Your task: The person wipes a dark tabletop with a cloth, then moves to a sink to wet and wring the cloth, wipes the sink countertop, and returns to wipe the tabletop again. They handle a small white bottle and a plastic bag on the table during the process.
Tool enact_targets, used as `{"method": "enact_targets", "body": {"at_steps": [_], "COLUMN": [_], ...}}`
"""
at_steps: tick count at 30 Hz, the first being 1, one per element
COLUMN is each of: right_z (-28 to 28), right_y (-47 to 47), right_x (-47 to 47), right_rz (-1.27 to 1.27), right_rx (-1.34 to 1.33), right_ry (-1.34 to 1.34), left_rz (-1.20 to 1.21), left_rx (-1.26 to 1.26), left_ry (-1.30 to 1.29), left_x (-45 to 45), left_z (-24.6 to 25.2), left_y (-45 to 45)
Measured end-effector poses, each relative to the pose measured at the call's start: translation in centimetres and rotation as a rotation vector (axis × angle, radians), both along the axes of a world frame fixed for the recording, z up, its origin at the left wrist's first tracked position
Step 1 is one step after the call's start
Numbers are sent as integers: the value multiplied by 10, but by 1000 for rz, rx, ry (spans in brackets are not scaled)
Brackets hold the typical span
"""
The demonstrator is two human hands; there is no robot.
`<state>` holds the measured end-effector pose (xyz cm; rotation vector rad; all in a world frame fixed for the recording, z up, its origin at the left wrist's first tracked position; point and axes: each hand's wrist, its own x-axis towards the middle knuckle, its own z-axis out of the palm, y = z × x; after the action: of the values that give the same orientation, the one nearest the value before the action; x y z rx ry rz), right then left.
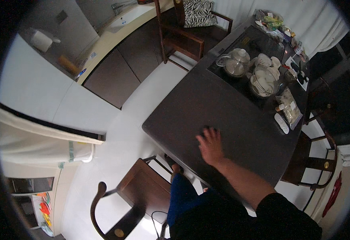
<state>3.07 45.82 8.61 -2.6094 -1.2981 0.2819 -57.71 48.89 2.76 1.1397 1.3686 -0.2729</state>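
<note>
My right hand [212,148] is palm down over the dark tabletop [193,105], near its front edge, with its fingers apart and nothing held. Whether the palm presses on the surface or hovers just above it, I cannot tell. My left hand is out of view. Farther back on the table stand a lidded glass pot [237,64] and a glass bowl [263,82] with pale dishes in it. Toward the right edge lie a white remote control [281,123] and a clear plastic bag [290,108] with pale contents. A small capped bottle [279,108] is beside the bag.
A wooden armchair [145,183] stands close at my left, by my legs. Other wooden chairs stand at the far side [182,42] and the right side [306,162] of the table. Bagged items [269,19] crowd the far table end. A counter with a sink [133,16] runs along the back left.
</note>
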Motion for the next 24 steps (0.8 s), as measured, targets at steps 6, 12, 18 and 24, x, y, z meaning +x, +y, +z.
{"method": "enact_targets", "body": {"at_steps": [6, 12, 18, 24], "right_z": [-5, -4, 18, -14], "right_y": [137, 188, 96, 68], "right_x": [-44, -6, 83, 161], "right_rz": [304, 255, -515, -833], "right_rx": [89, 84, -21, -2], "right_ry": [100, 157, 192, -198], "left_rz": [-81, -413, -339, -679], "left_rx": [-4, 205, 119, 171], "left_ry": [-18, 17, -66, -106], "left_x": [80, 199, 224, 160], "left_z": [-9, 20, 11, -8], "left_y": [150, 335, 403, 401]}}
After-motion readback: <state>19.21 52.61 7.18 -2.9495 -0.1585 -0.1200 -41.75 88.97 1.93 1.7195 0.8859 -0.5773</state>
